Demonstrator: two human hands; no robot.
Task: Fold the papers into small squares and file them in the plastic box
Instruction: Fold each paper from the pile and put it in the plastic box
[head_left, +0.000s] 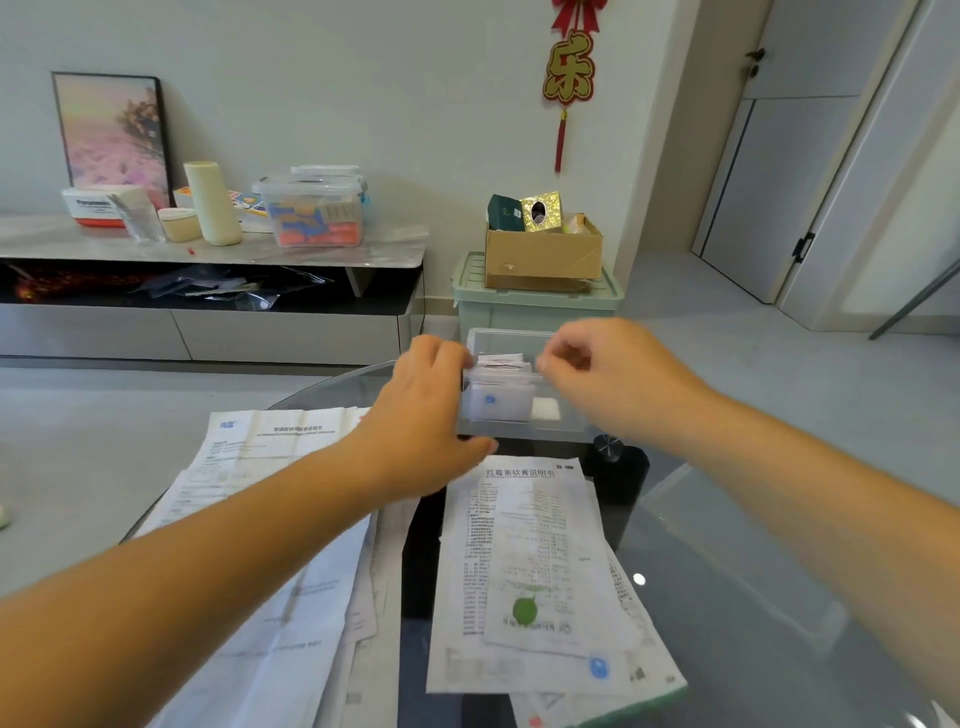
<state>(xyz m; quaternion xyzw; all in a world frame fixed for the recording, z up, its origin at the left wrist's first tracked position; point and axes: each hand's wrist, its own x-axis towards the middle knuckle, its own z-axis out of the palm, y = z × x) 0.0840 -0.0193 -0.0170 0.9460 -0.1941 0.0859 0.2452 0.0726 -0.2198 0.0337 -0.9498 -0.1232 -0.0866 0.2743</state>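
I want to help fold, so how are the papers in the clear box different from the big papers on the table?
The folded papers are small squares; the flat sheets are big and spread open. The folded papers stand packed together inside the plastic box; the flat sheets lie overlapping on the glass table. Both are white paper with printing on it.

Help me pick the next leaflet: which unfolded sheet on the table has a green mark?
The top sheet of the right pile, red-titled; the left pile's top sheet shows a blue logo.
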